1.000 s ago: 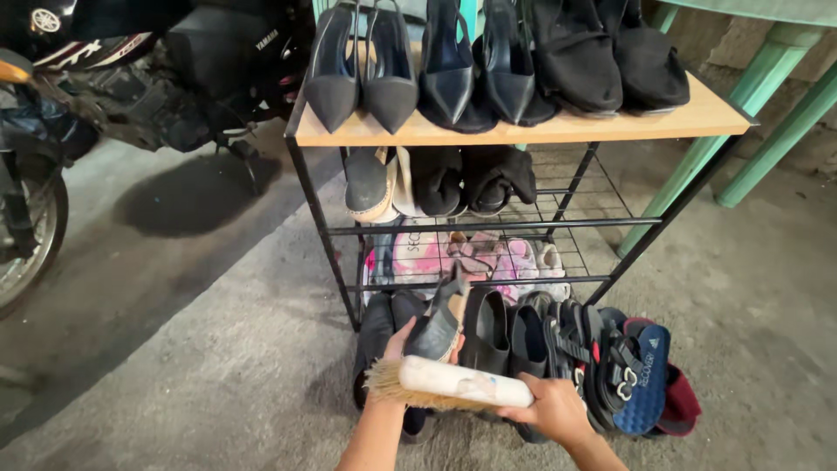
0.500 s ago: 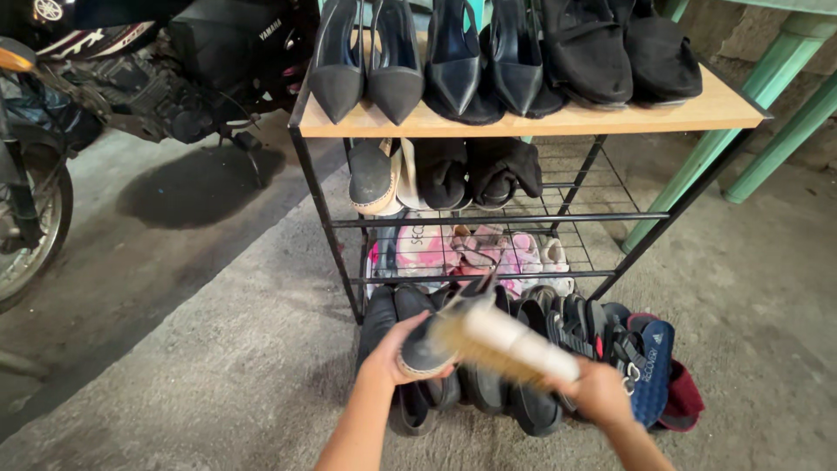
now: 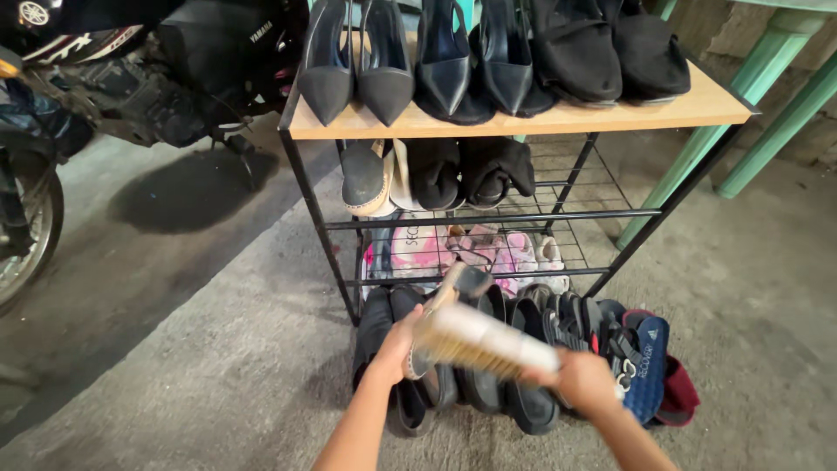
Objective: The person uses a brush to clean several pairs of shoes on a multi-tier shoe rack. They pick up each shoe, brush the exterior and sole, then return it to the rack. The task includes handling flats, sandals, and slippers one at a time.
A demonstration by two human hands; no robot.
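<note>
My left hand (image 3: 394, 347) grips a dark slip-on shoe with a tan woven sole (image 3: 460, 284), held sole-side toward me low in front of the rack. A white-backed brush with straw-coloured bristles (image 3: 488, 340) lies across that shoe, gripped at its right end by my right hand (image 3: 582, 381). The brush is blurred with motion. Both hands hover just above a row of dark shoes (image 3: 488, 384) on the floor.
A black metal shoe rack with a wooden top (image 3: 523, 122) carries black heels (image 3: 357, 74) and flats. Pink children's shoes (image 3: 488, 251) fill a lower wire shelf. Sandals (image 3: 641, 366) lie at the right, a motorcycle (image 3: 105, 78) stands at the left, green legs (image 3: 697, 166) at the right.
The brush has swept from level below the shoe up and across it, tilting down to the right. My left hand has turned the shoe slightly.
</note>
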